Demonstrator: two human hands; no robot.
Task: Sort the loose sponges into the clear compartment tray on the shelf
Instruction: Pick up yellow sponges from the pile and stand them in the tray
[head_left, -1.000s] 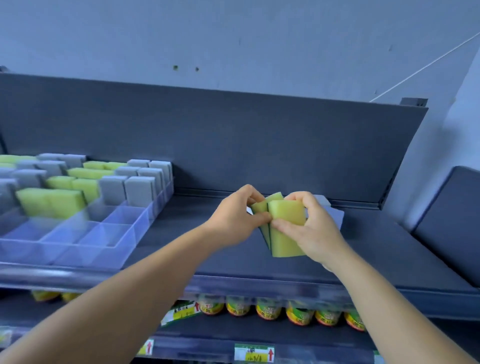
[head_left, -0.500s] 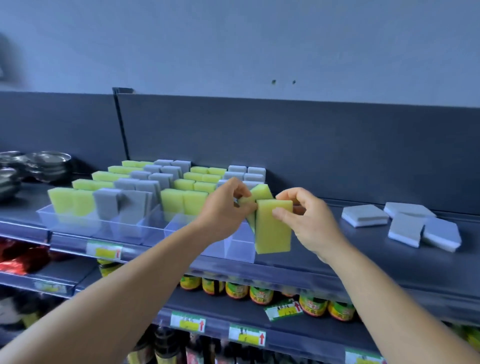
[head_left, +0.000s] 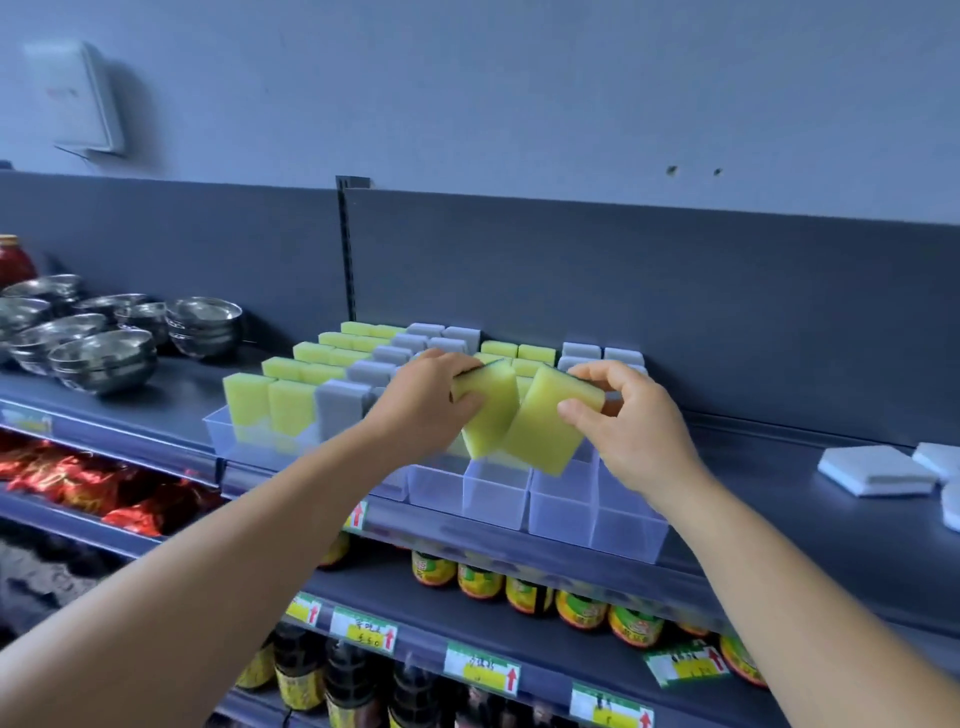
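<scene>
My left hand (head_left: 426, 402) grips a yellow sponge (head_left: 491, 415) by its top, held upright over the front of the clear compartment tray (head_left: 566, 506). My right hand (head_left: 631, 423) pinches a second yellow sponge (head_left: 545, 428), tilted, beside the first. Both sponges hang just above bare front compartments. Behind them the tray holds rows of upright yellow sponges (head_left: 270, 402) and grey sponges (head_left: 340, 413). Loose white-grey sponges (head_left: 875, 467) lie flat on the shelf at the far right.
Stacked steel bowls (head_left: 101, 356) stand on the shelf to the left of the tray. Below are jars with yellow labels (head_left: 530, 592), dark bottles (head_left: 358, 686) and red packets (head_left: 78, 480). A dark back panel (head_left: 675, 312) rises behind the tray.
Both hands have carried the two yellow sponges left to the tray and drawn them apart, one in each hand. My view has swung left; the bowls have come into sight.
</scene>
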